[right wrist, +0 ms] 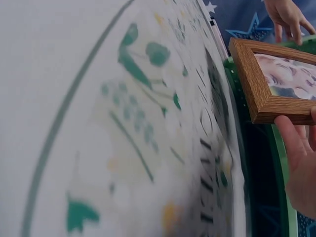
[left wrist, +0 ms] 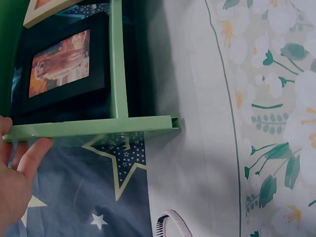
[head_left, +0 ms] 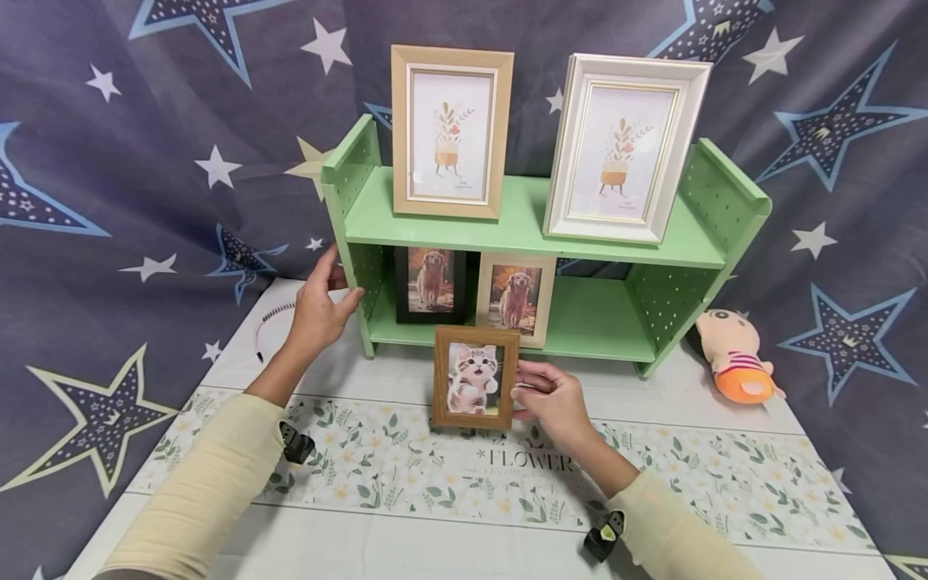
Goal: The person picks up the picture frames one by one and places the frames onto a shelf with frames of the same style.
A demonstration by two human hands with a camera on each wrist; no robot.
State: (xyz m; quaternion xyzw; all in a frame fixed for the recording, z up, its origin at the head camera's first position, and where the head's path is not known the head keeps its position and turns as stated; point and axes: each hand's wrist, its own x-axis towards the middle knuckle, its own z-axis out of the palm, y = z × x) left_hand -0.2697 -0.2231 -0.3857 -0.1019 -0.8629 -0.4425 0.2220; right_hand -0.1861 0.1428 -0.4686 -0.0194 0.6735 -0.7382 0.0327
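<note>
My left hand (head_left: 319, 310) grips the left side panel of a green two-tier shelf (head_left: 449, 229), with its thumb against the panel in the left wrist view. My right hand (head_left: 554, 403) pinches the right edge of a brown wood photo frame (head_left: 440, 379) with a kitten picture. This frame stands upright just in front of the shelf; whether it touches the table cannot be told. Behind it, on the lower tier, stand a black photo frame (head_left: 401, 310) and a light wood photo frame (head_left: 540, 326), both with dog pictures.
On the top tier stand a tan picture frame (head_left: 402, 133) and a white picture frame (head_left: 561, 153). A headband (head_left: 263, 322) lies left of the shelf, a plush toy (head_left: 734, 354) to its right. A floral strip (head_left: 348, 459) crosses the white table; star-patterned cloth (head_left: 174, 105) hangs behind.
</note>
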